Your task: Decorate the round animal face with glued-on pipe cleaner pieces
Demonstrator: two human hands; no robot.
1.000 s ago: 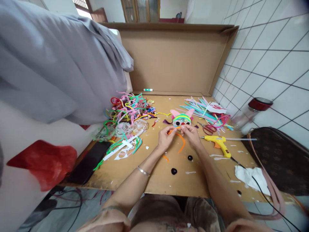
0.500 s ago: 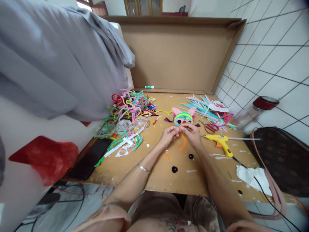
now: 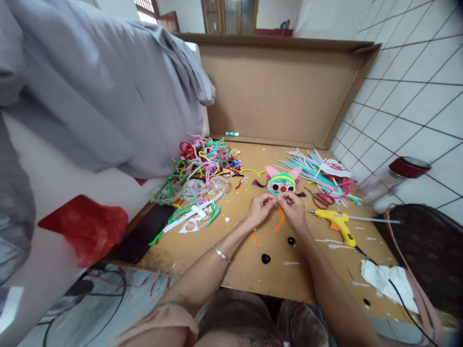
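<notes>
An orange pipe cleaner point(image 3: 280, 219) is pinched between the fingertips of my left hand point(image 3: 261, 209) and my right hand point(image 3: 292, 208), its loose end curving down toward the table. Just beyond my fingers lies a craft animal face point(image 3: 283, 183) with pink ears, a green and yellow striped forehead, dark round eyes and a red nose. Below my left wrist rests a short orange piece point(image 3: 254, 238). Two black round pieces, one nearer point(image 3: 265, 259) and one farther point(image 3: 291, 241), lie between my forearms.
Right of my hands are scissors point(image 3: 323, 198), a yellow glue gun point(image 3: 336, 222) with its cord, and straight pipe cleaners point(image 3: 307, 166). Tangled pipe cleaners point(image 3: 206, 159) and a black phone point(image 3: 144, 233) occupy the left side. A jar point(image 3: 390, 180) and brown bag point(image 3: 423, 250) stand far right.
The whole view has shifted, so everything appears slightly farther right and lower. Both hands stay together on the orange pipe cleaner; more of the animal face shows above my fingertips.
</notes>
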